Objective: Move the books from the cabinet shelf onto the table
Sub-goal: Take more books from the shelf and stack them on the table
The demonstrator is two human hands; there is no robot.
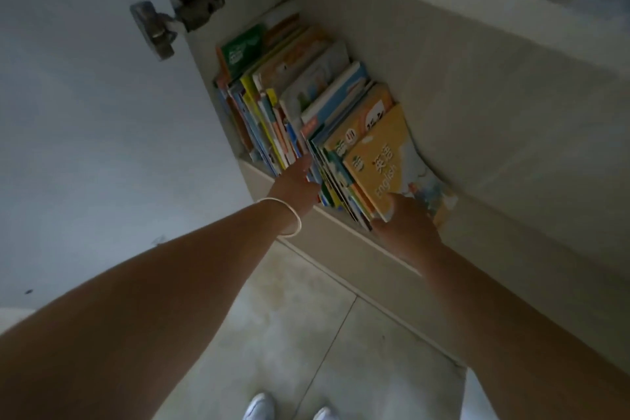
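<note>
Open cabinet door (85, 112) on the left, hinge (177, 15) at its edge. Cabinet shelf (341, 225) holds a row of books (306, 106), leaning, packed side by side. Tiled floor (306, 334) below, white shoes (289, 407) at bottom edge. Left hand (295, 186), fingers straight, pushed in between books mid-row, bracelet (284, 216) on wrist. Right hand (405, 225) grips the near end of the row, thumb on the yellow English book (385, 164); other fingers hidden.
</note>
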